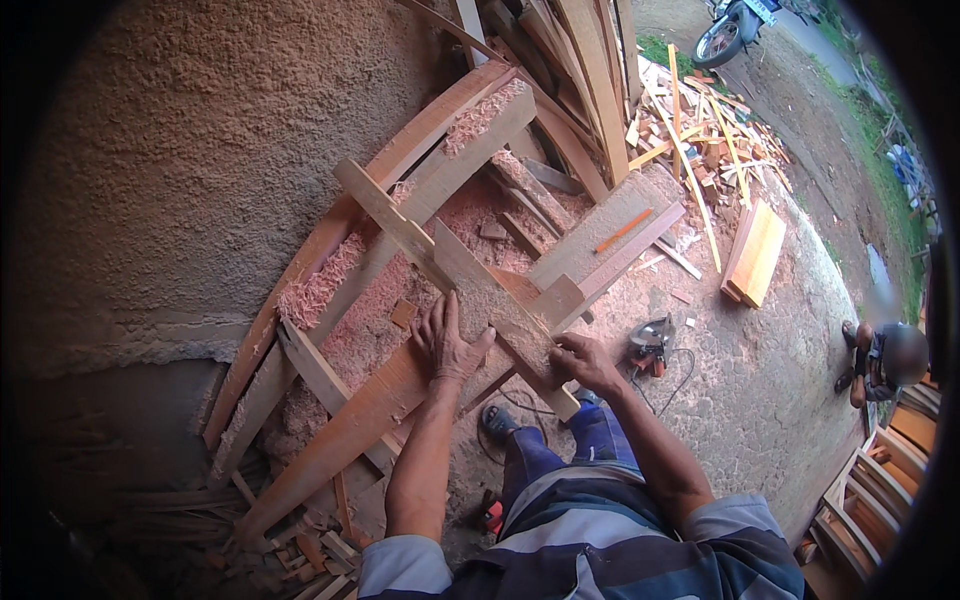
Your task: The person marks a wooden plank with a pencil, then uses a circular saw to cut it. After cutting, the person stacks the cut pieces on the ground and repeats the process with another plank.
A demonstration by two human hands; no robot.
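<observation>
A short, sawdust-covered wooden board lies crosswise over a long plank in front of me. My left hand rests beside the board's left edge, fingers spread and thumb stretched toward the board. At the board's near right end, my right hand has its fingers curled around the edge. A narrow wooden strip runs from the far left toward the board, and a pale strip end shows below my right hand. Just beyond, a wider board carries an orange pencil-like stick.
A circular saw with a cable sits on the floor to the right. Curved planks with pink shavings lean near the rough wall. Offcuts are heaped at the far right, near stacked boards. A person sits at the right edge.
</observation>
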